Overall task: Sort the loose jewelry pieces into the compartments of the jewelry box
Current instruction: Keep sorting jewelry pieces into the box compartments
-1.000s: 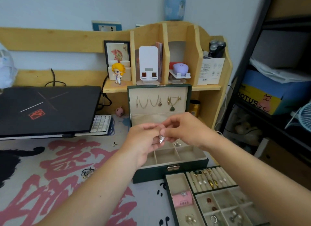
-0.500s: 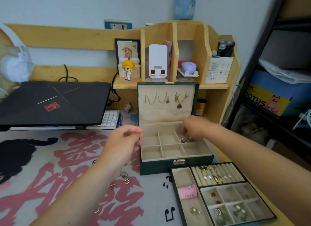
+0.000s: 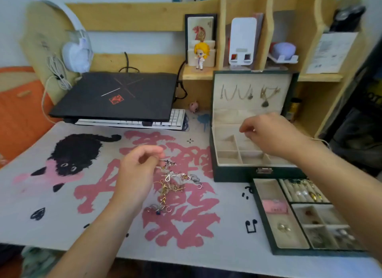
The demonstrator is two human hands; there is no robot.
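Note:
A loose pile of gold and silver jewelry pieces lies on the printed desk mat. My left hand is at the pile's upper left edge, thumb and forefinger pinching a small dark piece at the top. The open green jewelry box stands to the right, with necklaces hung in its lid. My right hand hovers over the box's beige compartments, fingers loosely curled and holding nothing. The box's removable tray sits in front, holding rings and earrings.
A closed black laptop rests over a white keyboard at the back left. A wooden shelf unit with a figurine stands behind the box. White headphones hang at the left. The desk edge runs along the bottom.
My right hand released the small piece into the box and lifted above the compartments. My left hand dropped down and left to the loose pile. The view swung left and down.

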